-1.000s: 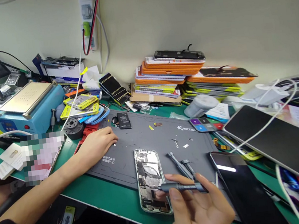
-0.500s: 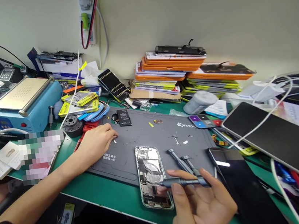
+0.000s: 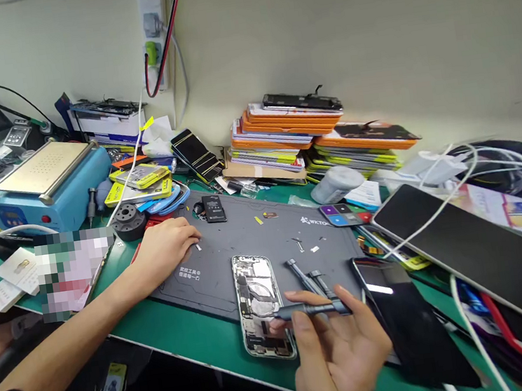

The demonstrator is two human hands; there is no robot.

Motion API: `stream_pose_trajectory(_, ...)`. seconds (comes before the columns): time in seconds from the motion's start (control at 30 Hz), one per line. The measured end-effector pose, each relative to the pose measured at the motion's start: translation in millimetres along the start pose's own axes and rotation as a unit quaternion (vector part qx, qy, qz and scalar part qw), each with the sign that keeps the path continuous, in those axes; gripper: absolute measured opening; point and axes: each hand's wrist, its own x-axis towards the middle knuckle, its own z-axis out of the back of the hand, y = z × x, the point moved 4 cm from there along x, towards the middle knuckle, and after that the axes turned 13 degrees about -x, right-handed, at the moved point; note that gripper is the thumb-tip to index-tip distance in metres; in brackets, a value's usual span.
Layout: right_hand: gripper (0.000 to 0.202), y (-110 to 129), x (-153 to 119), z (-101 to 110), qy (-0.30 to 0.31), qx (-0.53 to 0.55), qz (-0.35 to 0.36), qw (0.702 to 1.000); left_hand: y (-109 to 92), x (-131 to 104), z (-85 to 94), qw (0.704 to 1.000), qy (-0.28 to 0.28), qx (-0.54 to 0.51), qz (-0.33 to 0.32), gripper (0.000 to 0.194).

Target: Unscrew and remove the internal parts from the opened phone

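My right hand is closed around a dark grey screwdriver, held nearly level with its tip pointing left. That tip is over an opened phone, its inner parts and a round silver coil exposed. My left hand rests on the grey work mat, fingers curled together; what they hold, if anything, is hidden. A small white piece lies just by its fingertips. Two more screwdrivers lie on the mat behind my right hand. A black battery lies beyond my left hand.
A detached black phone screen and a large dark tablet crowd the right side. Stacked orange and yellow packs stand by the wall. A blue heating machine is at left. White cables trail along the right.
The view has shifted slightly. My right hand and the screwdriver keep about the same place over the phone. My left hand stays on the mat.
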Motion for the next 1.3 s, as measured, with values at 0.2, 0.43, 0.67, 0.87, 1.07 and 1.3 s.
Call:
stream_pose_trajectory(0.2,0.049,-0.4,-0.6,-1.1,0.001,0.009,0.010,1.000,-0.6,0.9,1.4,1.000,0.007,0.009,0.010,0.024)
stream_pose_trajectory(0.43,0.051,0.1,0.6,-0.8,0.001,-0.003,0.024,1.000,-0.6,-1.0,1.3,1.000,0.011,0.006,0.016,0.026)
stream_pose_trajectory(0.67,0.053,-0.7,1.0,-0.8,0.002,0.000,0.028,1.000,0.8,1.5,-0.2,1.000,0.003,0.005,0.017,0.019)
stream_pose_trajectory(0.87,0.053,-0.1,1.0,-0.9,0.004,0.008,0.013,1.000,-2.0,-0.8,0.7,1.000,-0.017,0.009,0.008,0.017)
stream_pose_trajectory(1.07,0.051,0.2,0.7,-1.3,-0.009,0.013,0.017,1.000,-3.1,-1.2,13.2,0.996,-0.084,-0.003,-0.006,0.016)
stream_pose_trajectory(1.3,0.056,5.3,2.4,0.2,-0.031,-0.018,0.042,0.998,-68.9,-46.6,17.5,0.984,-0.108,-0.091,-0.109,0.017)
